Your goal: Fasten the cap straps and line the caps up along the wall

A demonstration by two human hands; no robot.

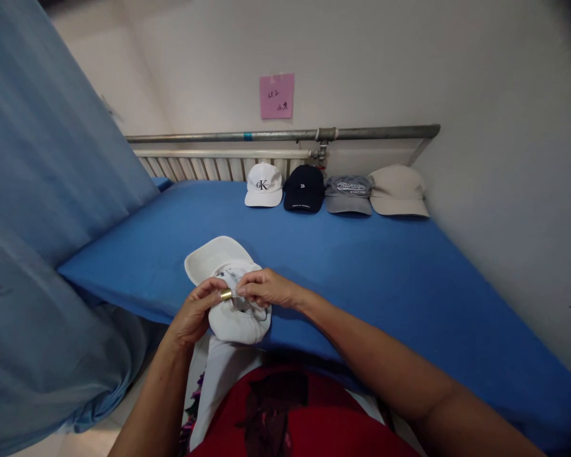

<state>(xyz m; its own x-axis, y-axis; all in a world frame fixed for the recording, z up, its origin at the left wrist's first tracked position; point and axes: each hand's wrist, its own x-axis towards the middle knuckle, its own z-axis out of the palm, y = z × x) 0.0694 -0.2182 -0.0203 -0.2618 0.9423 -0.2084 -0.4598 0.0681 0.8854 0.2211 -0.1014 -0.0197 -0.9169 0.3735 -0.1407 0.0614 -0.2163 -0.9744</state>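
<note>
A white baseball cap (242,322) is held over the near edge of the blue-covered table, its brim pointing away to the upper left and its back strap toward me. My left hand (197,310) is closed on the strap at a small gold-coloured buckle (226,294). Just to the right, my right hand (264,287) pinches the other part of the strap. The opening at the back of the cap shows below the strap. Parts of the strap are hidden behind my fingers.
Along the far edge of the blue cover (209,216) stand a white cap (263,184), a black cap (304,188), a grey cap (349,194) and a beige cap (398,190). Behind them are a radiator (204,166) and a metal pipe (285,135). A blue curtain (42,190) hangs at left.
</note>
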